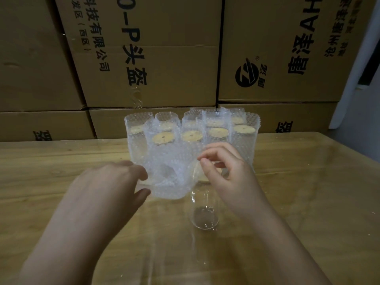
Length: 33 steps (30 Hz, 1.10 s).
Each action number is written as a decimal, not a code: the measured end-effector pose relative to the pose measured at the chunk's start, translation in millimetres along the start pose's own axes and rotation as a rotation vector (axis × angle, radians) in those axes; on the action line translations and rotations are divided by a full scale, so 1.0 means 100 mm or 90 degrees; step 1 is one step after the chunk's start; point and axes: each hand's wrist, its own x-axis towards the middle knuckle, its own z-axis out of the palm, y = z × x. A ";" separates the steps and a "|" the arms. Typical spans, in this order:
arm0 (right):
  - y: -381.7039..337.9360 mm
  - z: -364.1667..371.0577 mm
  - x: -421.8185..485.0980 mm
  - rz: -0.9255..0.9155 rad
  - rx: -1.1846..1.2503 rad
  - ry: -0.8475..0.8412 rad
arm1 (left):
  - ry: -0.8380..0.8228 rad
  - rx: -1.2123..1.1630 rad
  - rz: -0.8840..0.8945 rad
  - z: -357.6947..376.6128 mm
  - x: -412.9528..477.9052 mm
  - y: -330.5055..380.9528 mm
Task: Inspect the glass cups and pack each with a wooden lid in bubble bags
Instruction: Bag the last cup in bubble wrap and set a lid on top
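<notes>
Step in hand: bagging. The left hand (115, 182) pinches the left edge of an empty bubble bag (170, 182) between thumb and curled fingers, holding it above the middle of the desk (308, 192). The right hand (230, 175) is loosely curled at the bag's right edge, and whether it actually grips anything cannot be told. The unpacked glass cup (204, 217) stands upright mid-desk just below that hand, with what appears to be a wooden lid (202, 176) on top. The packed cups (242, 145) are ranked toward the far edge. In my judgement the next move calls for spreading the bag's mouth wide and aligning it squarely with the cup.
</notes>
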 end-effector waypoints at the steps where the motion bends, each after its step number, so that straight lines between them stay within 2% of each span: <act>1: 0.03 0.00 0.01 0.007 0.013 0.020 | 0.003 0.000 -0.001 0.00 0.02 0.01; 3: 0.11 -0.03 0.02 0.067 0.028 -0.001 | 0.002 0.002 -0.007 0.00 0.05 0.00; 4: 0.15 -0.05 0.03 0.098 0.006 -0.058 | 0.003 -0.003 -0.011 0.00 0.06 -0.01; 6: 0.25 -0.07 0.02 0.120 -0.107 -0.194 | 0.007 -0.015 -0.017 0.02 0.08 -0.04; 8: 0.36 -0.06 0.01 0.095 -0.208 -0.245 | 0.012 -0.020 -0.022 0.03 0.09 -0.07; 10: 0.44 -0.02 0.00 0.077 -0.220 -0.217 | 0.018 -0.025 -0.019 0.04 0.09 -0.08; 14: 0.53 0.00 0.00 0.124 -0.124 -0.135 | 0.024 -0.032 -0.003 0.04 0.09 -0.04; 16: 0.54 -0.07 0.02 0.152 -0.148 -0.066 | 0.027 -0.040 0.004 0.04 0.09 -0.03; 18: 0.50 -0.17 0.06 0.158 -0.161 0.049 | 0.033 -0.057 0.015 0.04 0.10 0.00; 20: 0.38 -0.27 0.08 0.132 -0.086 0.210 | 0.041 -0.064 0.023 0.05 0.11 0.04; 22: 0.22 -0.34 0.08 0.074 0.088 0.355 | 0.045 -0.068 0.031 0.06 0.11 0.08; 24: 0.09 -0.40 0.08 0.032 0.270 0.427 | 0.045 -0.077 0.044 0.07 0.11 0.10; 26: 0.01 -0.42 0.08 0.060 0.429 0.398 | 0.045 -0.089 0.052 0.07 0.11 0.12; 28: -0.03 -0.40 0.10 0.122 0.526 0.309 | 0.049 -0.094 0.053 0.08 0.12 0.13; 30: -0.05 -0.33 0.11 0.168 0.552 0.238 | 0.055 -0.114 0.055 0.10 0.12 0.11; 33: -0.04 -0.24 0.11 0.193 0.528 0.226 | 0.062 -0.134 0.059 0.12 0.12 0.04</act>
